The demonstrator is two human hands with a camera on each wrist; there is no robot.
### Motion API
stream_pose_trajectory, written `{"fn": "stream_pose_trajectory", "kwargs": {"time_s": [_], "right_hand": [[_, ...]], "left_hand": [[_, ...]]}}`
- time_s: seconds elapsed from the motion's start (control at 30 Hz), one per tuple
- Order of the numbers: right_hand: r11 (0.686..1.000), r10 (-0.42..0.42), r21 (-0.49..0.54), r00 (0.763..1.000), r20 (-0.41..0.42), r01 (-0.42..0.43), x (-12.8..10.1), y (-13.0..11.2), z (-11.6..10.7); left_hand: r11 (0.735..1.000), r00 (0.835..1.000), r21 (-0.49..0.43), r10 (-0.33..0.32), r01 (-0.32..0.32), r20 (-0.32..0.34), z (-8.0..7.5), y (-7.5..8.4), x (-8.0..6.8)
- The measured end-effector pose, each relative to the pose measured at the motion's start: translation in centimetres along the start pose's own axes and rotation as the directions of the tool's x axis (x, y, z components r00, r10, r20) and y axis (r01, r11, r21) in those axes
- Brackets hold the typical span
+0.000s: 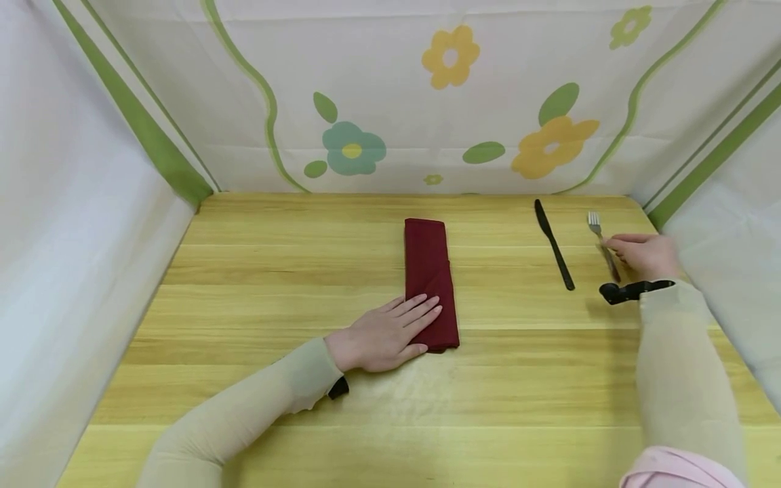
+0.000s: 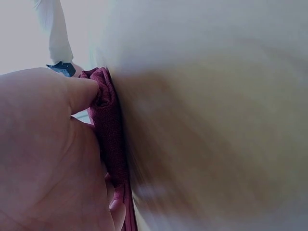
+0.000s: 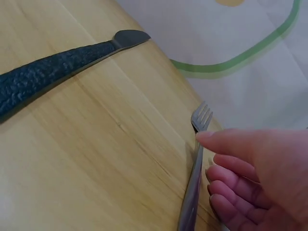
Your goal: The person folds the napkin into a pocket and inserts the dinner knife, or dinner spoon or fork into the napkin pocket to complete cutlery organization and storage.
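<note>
1. Wooden table (image 1: 256,271): bears everything here, with a flowered cloth backdrop (image 1: 390,88) behind it.
2. Folded dark red napkin (image 1: 430,278): lies mid-table, long axis running away from the person. The left hand (image 1: 384,335) rests flat on its near end, fingers straight and pressing, nothing gripped.
3. Black knife (image 1: 554,244): lies well right of the napkin, long axis roughly parallel to it, tip pointing away; no hand touches it.
4. Fork (image 1: 601,240): lies just right of the knife at the table's right edge, tines (image 3: 202,115) pointing away and handle toward the person. The right hand (image 1: 647,256) is at its handle, fingers (image 3: 231,190) curled beside the shaft and touching it; a closed grip cannot be confirmed.
5. Relation: the fork sits under the right hand, far from the left; the two hands are well apart.
</note>
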State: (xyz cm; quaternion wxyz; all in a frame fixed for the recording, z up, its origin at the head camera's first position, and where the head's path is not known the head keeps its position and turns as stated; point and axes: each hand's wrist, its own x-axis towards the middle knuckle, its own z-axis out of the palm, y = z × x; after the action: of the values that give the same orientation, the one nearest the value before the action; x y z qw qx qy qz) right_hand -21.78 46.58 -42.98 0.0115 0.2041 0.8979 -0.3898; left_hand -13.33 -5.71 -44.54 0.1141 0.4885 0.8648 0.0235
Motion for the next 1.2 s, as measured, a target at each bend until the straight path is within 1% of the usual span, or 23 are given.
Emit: {"fn": "stream_pose_trajectory", "kwargs": {"time_s": [0.13,0.2,0.33,0.47,0.67,0.77,0.87,0.97,1.1,1.2], "right_hand": [[1.0,-0.025,-0.01,0.999,-0.038,0.025,0.8,0.5,0.4],[0.999,-0.02,-0.026,0.998,-0.053,0.019,1.1,0.7,0.5],[0.997,-0.003,-0.073,0.999,-0.051,-0.001,1.4,0.6,0.6],[0.993,-0.003,-0.115,1.0,-0.017,0.001,1.2,0.1,0.6],[0.986,0.002,-0.164,0.997,0.077,0.011,1.1,-0.3,0.4],[0.99,0.0,-0.137,0.994,0.107,0.014,1.0,-0.4,0.3],[0.992,-0.016,-0.12,0.993,0.114,0.03,1.0,-0.7,0.2],[0.997,-0.027,-0.073,0.992,0.126,0.036,0.9,-0.9,0.0],[0.999,-0.008,0.045,0.986,0.166,0.001,0.9,-0.9,0.0],[0.996,0.002,0.093,0.981,0.196,-0.02,0.8,-0.9,-0.2]], "left_hand": [[1.0,1.0,-0.004,0.0,0.0,-0.003,0.0,0.0,0.0],[1.0,1.0,-0.008,0.002,-0.002,-0.005,0.0,0.0,-0.1],[1.0,1.0,-0.017,0.004,-0.004,-0.003,-0.1,0.0,-0.1],[1.0,1.0,-0.009,-0.001,0.001,0.009,-0.3,0.0,0.0],[1.0,1.0,0.006,-0.009,0.009,0.022,-0.5,0.2,-0.1],[1.0,1.0,0.008,-0.007,0.007,0.024,-0.6,0.2,-0.2],[1.0,1.0,0.003,-0.007,0.007,0.028,-0.7,0.2,-0.2],[1.0,1.0,-0.003,-0.009,0.01,0.026,-0.7,0.2,-0.2],[1.0,1.0,0.002,-0.009,0.009,0.021,-0.7,0.3,-0.2],[1.0,1.0,0.009,-0.007,0.007,0.017,-0.7,0.3,-0.2]]}}
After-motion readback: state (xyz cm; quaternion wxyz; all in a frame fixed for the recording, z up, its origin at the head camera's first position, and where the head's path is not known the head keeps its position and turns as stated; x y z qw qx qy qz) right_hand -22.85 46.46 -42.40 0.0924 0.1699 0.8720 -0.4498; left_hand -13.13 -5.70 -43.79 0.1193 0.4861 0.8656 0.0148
